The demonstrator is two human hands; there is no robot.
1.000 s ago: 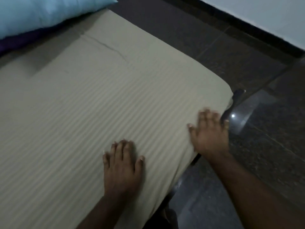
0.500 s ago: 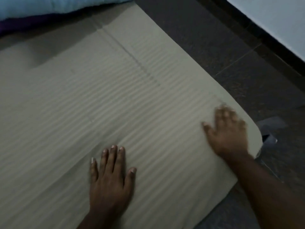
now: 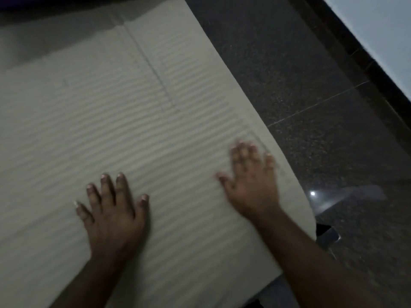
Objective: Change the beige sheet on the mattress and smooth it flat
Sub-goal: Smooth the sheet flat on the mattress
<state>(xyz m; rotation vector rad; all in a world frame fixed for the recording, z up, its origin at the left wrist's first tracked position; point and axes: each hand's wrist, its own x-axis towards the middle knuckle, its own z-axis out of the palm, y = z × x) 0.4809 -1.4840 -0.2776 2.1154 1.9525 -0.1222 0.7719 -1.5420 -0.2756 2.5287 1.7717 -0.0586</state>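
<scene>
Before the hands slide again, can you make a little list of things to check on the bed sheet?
1. Both hands flat on the sheet: left hand lies open on it, ok; right hand looks open but is blurred, ok.
2. Beige sheet covers the top of the mattress: ok where it shows.
3. Sheet smooth: not ok, a long crease runs down it above the hands.
4. Corner by the right hand pulled snug: cannot tell, the edge is blurred.
5. Sheet tucked under the side by the dark floor: cannot tell, hidden.
</scene>
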